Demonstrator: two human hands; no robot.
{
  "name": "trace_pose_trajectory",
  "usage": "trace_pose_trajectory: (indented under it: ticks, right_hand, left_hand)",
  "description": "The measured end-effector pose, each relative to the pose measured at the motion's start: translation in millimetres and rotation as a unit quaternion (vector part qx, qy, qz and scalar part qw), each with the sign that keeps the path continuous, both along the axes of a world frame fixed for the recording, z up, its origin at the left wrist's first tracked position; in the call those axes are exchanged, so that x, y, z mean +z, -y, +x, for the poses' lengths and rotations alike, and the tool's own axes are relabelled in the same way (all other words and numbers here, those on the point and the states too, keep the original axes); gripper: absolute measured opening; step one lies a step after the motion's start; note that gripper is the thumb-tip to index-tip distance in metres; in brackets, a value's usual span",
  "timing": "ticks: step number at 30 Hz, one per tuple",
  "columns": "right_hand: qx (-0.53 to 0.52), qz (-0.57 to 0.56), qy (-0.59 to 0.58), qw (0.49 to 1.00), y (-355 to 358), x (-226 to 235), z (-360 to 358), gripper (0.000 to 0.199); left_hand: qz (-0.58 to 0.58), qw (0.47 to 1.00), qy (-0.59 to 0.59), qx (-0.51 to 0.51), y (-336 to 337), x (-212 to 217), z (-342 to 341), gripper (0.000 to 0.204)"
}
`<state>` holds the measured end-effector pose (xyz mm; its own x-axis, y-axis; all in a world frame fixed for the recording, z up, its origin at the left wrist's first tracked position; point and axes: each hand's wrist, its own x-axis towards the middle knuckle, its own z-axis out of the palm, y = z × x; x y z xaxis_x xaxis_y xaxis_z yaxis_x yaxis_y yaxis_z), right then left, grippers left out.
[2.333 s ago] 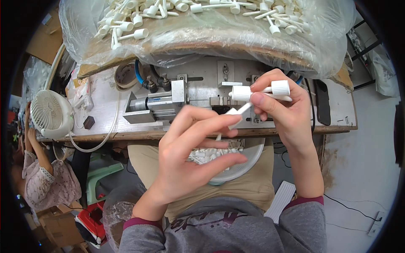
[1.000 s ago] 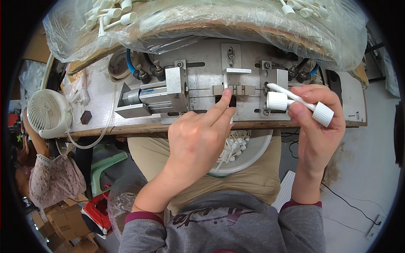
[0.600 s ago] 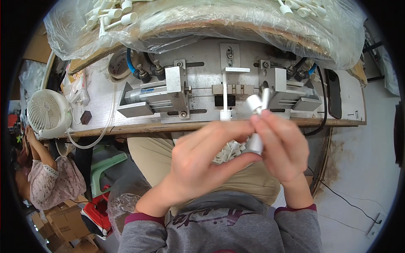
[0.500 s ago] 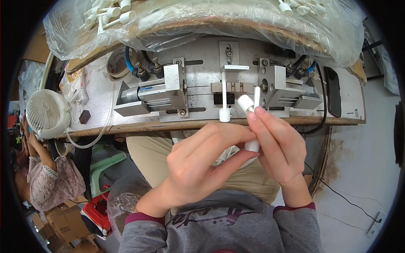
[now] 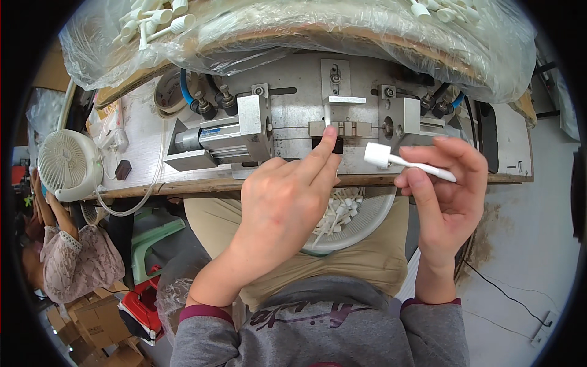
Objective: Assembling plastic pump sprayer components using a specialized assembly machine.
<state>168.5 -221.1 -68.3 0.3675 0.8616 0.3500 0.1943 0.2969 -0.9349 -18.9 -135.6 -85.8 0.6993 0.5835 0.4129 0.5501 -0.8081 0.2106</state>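
In my right hand [image 5: 455,196], a white cap with a long stem [image 5: 377,155] is held between the thumb and fingers. Its cap end points left and its stem reaches back over the fingers. My left hand [image 5: 284,199] is at the middle of the metal fixture [image 5: 354,129], index finger stretched along another white stemmed cap [image 5: 328,115]. Only that one's upper stem shows; its cap end is hidden under the hand, with the other fingers curled in around it. Two metal cylinder units, a left one [image 5: 251,122] and a right one [image 5: 400,122], flank the fixture.
A pale bowl [image 5: 385,211] of white stemmed caps rests on my lap. Plastic-lined cardboard [image 5: 293,40] with more caps overhangs the back of the bench. A white fan [image 5: 68,164], a tape roll [image 5: 174,92] and air hoses are at left. Another person's sleeve [image 5: 82,263] shows far left.
My hands have moved apart. The left went up onto the stemmed cap in the fixture; the right moved right, keeping one stemmed cap. The bowl on my lap has come into view.
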Motion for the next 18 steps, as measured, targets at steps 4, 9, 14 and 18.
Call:
trace_pose_trajectory:
  ticks: [4,9,14,18]
  right_hand:
    - [0.025,-0.057,-0.127,0.99,-0.7,10.1,2.9,0.061]
    - [0.032,-0.108,-0.205,0.972,-6.1,22.5,5.4,0.064]
    - [0.105,-0.143,-0.252,0.951,-25.0,32.7,-7.6,0.06]
    - [0.135,-0.082,-0.108,0.981,-66.0,43.6,-9.2,0.05]
  left_hand:
    - [-0.013,1.0,-0.022,0.004,-1.1,4.2,1.3,0.028]
    - [-0.057,0.998,0.014,-0.013,-3.9,7.6,-1.8,0.031]
    - [-0.164,0.943,0.261,-0.124,11.7,33.8,-1.5,0.044]
    - [-0.129,0.956,0.249,-0.084,9.3,42.2,-13.0,0.042]
